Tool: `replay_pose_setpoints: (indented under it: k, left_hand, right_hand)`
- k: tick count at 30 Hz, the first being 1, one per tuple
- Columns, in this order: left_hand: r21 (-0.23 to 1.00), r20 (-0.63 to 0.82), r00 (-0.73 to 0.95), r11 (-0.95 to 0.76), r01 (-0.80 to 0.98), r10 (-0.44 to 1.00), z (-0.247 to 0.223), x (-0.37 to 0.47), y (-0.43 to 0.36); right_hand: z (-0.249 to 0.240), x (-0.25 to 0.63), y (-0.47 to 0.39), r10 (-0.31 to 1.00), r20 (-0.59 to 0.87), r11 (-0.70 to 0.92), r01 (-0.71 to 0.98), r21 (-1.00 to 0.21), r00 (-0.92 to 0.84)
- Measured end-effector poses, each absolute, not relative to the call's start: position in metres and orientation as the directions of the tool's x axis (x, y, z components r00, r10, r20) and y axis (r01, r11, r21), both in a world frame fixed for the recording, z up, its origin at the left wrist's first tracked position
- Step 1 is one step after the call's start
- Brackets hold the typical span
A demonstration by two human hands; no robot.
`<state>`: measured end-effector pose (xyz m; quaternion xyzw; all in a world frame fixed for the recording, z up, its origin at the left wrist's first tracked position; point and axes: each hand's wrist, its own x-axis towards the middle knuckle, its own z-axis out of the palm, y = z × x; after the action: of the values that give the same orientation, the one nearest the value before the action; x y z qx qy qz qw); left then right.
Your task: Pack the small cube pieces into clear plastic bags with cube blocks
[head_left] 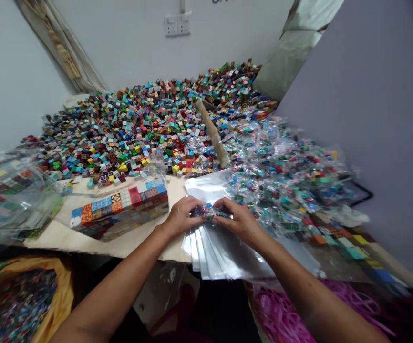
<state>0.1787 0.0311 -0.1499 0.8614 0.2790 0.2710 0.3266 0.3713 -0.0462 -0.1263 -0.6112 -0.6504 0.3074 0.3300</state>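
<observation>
Both hands pinch one small packet of cubes

The packet of cubes (208, 211) sits between left hand (181, 215) and right hand (238, 220), fingers closed on its ends, above clear bags (221, 252) at the tabletop's near edge

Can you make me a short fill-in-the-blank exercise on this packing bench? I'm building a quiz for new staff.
1. Both hands, left hand and right hand, hold one small packet over a stack of clear ____.
2. The wooden stick lies on the heap of loose ____.
3. The yellow sack sits below the bench on the person's ____ side.

Missing words: bags; cubes; left
</observation>
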Motion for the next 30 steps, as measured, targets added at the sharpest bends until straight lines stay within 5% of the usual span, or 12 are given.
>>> replay_pose_setpoints:
  k: [3,9,16,24,30]
  left_hand:
    - [0.725,0.287,0.724,-0.637,0.264,0.627,-0.149,0.178,0.031]
    - [0.707,0.191,0.728,-0.607,0.363,0.658,-0.143,0.179,0.028]
    - [0.855,0.068,0.606,-0.359,0.374,0.793,-0.143,0.181,0.02]
    - [0.966,0.012,0.619,-0.169,0.196,0.785,-0.149,0.171,0.019]
    - [0.963,0.039,0.622,-0.195,0.184,0.782,-0.147,0.172,0.018]
  right_hand:
    - [-0.124,0.372,-0.047,0.999,0.031,0.043,0.608,-0.793,-0.031]
    - [-0.117,0.37,-0.04,0.991,0.004,0.116,0.832,-0.542,-0.135]
    - [-0.111,0.358,-0.032,0.967,-0.017,0.229,0.901,-0.368,-0.252]
    - [-0.112,0.356,-0.038,0.975,-0.014,0.203,0.918,-0.341,-0.221]
    - [-0.131,0.353,-0.05,0.978,0.124,0.205,0.909,-0.364,-0.171]
